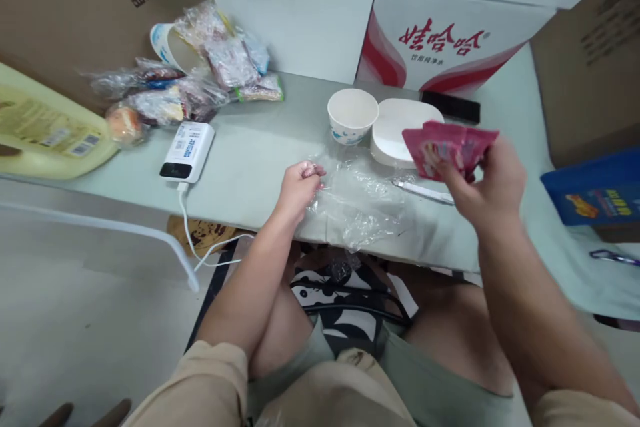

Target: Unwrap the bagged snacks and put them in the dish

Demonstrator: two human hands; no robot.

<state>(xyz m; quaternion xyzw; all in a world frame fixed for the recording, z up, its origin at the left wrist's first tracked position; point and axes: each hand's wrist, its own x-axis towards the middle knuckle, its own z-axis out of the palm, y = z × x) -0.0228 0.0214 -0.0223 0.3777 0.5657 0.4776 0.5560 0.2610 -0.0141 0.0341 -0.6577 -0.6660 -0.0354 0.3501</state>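
My left hand (299, 190) is closed on the left edge of a crumpled clear plastic bag (357, 197), which lies spread over the front edge of the table. Raised above the table's right part, my right hand (493, 180) grips pink snack packets (447, 147) between thumb and fingers. Below those packets lies a slim white tool, perhaps a utility knife (425, 191). A paper cup (353, 116) with blue print stands upright beyond the bag. Touching distance to its right is a white rounded box (400, 130), partly covered by the packets.
Wrapped snacks (225, 57) and a tipped paper cup (170, 47) are heaped at the back left. A power bank (187, 152) trails a white cable off the edge. A yellow jug (50, 123), a phone (451, 107) and a white-red carton (445, 47) stand or lie around.
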